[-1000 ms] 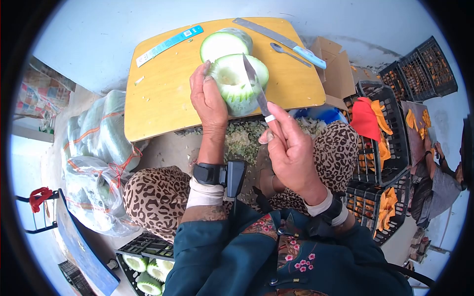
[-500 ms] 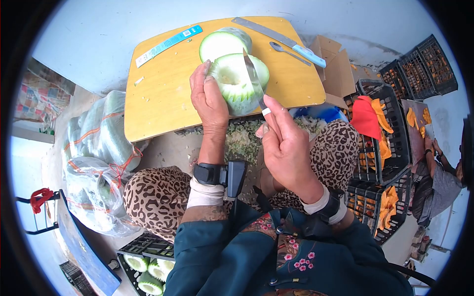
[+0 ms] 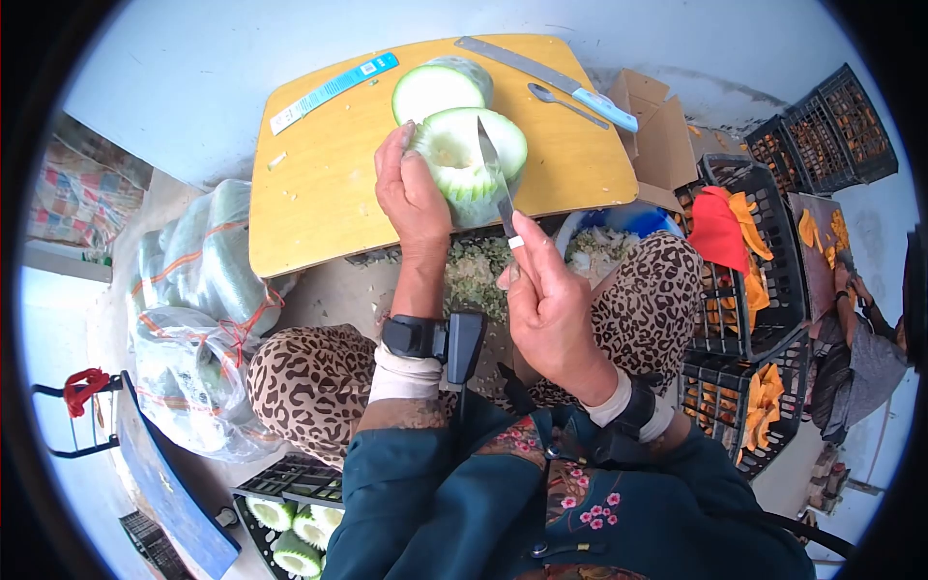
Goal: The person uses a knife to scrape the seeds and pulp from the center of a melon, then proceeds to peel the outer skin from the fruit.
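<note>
I log the hollowed melon piece (image 3: 469,172) at the near edge of the yellow table (image 3: 329,203), its opening tipped toward the camera. Left hand (image 3: 416,198): curved around the wall and rim on that side, steadying the piece. Right hand (image 3: 561,314): closed around the handle of a small knife (image 3: 495,174), just past the table's near edge; the blade slants up across the right part of the opening, tip near the rim. I cannot tell whether the edge is biting into flesh. Change legible in the flesh: the near part of the rim is cut into pointed teeth, while the far part is plain. I judge the shaping to be partial, with smooth rim remaining. Toward the table's far side, behind the piece, sits a cut melon (image 3: 440,92). Right of it on the table lie a spoon (image 3: 570,105) and a blue-handled long knife (image 3: 551,77); a turquoise-and-white packet (image 3: 333,92) lies at the table's far left. Pale green scraps (image 3: 476,275) are on the floor below the table's near edge. Well right of the table, another person (image 3: 860,353) is present, hands apart from this pair.
</note>
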Motion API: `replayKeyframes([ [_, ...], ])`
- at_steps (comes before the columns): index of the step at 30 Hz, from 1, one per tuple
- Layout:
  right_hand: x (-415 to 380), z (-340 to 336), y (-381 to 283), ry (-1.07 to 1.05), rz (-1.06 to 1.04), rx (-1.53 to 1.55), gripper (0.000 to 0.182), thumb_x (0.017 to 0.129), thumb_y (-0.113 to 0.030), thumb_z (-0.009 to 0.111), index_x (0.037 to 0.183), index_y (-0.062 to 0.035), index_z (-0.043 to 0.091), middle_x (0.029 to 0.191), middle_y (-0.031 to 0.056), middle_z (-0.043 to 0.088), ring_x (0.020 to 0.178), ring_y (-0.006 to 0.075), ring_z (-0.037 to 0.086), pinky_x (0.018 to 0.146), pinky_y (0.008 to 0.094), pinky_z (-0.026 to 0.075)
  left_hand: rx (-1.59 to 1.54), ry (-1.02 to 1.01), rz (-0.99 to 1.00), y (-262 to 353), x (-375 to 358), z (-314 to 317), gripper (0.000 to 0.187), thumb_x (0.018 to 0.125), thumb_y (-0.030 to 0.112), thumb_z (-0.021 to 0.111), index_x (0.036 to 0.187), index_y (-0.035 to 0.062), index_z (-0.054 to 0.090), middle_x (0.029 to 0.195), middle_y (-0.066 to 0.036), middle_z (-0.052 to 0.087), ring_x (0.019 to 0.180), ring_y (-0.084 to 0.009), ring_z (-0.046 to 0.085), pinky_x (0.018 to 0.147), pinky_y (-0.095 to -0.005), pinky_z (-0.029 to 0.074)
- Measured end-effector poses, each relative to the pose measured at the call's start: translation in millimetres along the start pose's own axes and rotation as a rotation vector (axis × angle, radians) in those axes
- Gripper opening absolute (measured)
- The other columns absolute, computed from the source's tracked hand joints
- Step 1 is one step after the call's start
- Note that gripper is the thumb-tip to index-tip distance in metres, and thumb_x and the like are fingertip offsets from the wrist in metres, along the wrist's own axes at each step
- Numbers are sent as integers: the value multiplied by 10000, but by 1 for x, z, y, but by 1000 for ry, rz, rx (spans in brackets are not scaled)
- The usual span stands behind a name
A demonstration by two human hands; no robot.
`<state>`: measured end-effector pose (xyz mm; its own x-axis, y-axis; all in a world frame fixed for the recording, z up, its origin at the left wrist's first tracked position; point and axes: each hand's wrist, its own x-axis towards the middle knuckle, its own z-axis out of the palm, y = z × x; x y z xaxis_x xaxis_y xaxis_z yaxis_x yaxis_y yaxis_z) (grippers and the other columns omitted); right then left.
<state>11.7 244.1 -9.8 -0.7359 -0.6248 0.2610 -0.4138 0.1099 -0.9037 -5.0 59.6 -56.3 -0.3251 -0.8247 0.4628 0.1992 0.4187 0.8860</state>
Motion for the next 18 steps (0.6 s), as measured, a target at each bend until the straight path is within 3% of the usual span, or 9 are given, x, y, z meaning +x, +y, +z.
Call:
replayKeyframes([
  [3, -9, 6, 10, 48, -52, -12, 522, 901, 101, 476, 1409, -2, 421, 1013, 124, 640, 776, 119, 588, 750, 270, 519, -28, -1, -22, 1, 0, 1, 388, 874, 73, 391, 1155, -92, 600, 1174, -220, 584, 1097, -313, 560, 999, -370, 411],
  [6, -11, 0, 10, 3, 6, 76, 529, 848, 105, 497, 1368, 35, 429, 858, 170, 604, 779, 217, 652, 748, 337, 533, -15, -4, 0, 1, -2, 0, 389, 874, 73, 389, 1157, -94, 597, 1173, -225, 584, 1096, -313, 560, 999, -368, 410],
  [9, -16, -5, 4, 5, 9, 169, 511, 868, 96, 486, 1372, 32, 431, 775, 103, 536, 717, 142, 587, 715, 309, 520, -40, -6, 16, -2, -1, 0, 390, 873, 84, 392, 1153, -95, 598, 1174, -232, 582, 1100, -320, 557, 1001, -373, 409],
  [11, -22, -19, -9, -164, 88, 299, 524, 909, 88, 446, 1420, -10, 392, 868, 68, 586, 660, 62, 507, 640, 222, 443, -31, -16, 0, -3, 0, -1, 394, 873, 93, 395, 1156, -94, 596, 1175, -234, 581, 1106, -325, 554, 1006, -378, 405],
  [15, -26, -32, -17, -222, 114, 341, 520, 941, 59, 430, 1448, -35, 367, 918, 51, 624, 593, -7, 409, 580, 159, 364, 1, -44, 22, 1, -2, -2, 405, 877, 111, 394, 1170, -90, 588, 1190, -239, 574, 1121, -333, 545, 1016, -387, 397],
  [17, -18, -34, -27, -94, 144, 308, 486, 885, 92, 477, 1366, 26, 449, 791, 72, 593, 747, 115, 583, 732, 285, 509, 18, -50, 38, 0, -4, -2, 417, 905, 136, 388, 1205, -83, 577, 1196, -213, 578, 1132, -298, 544, 1012, -371, 400],
  [18, -13, -37, -28, -97, 118, 252, 484, 881, 94, 480, 1360, 27, 453, 793, 87, 596, 748, 115, 584, 737, 290, 512, 27, -52, 46, -1, -4, -2, 422, 919, 148, 385, 1222, -80, 572, 1200, -201, 580, 1137, -280, 543, 1010, -363, 402],
])
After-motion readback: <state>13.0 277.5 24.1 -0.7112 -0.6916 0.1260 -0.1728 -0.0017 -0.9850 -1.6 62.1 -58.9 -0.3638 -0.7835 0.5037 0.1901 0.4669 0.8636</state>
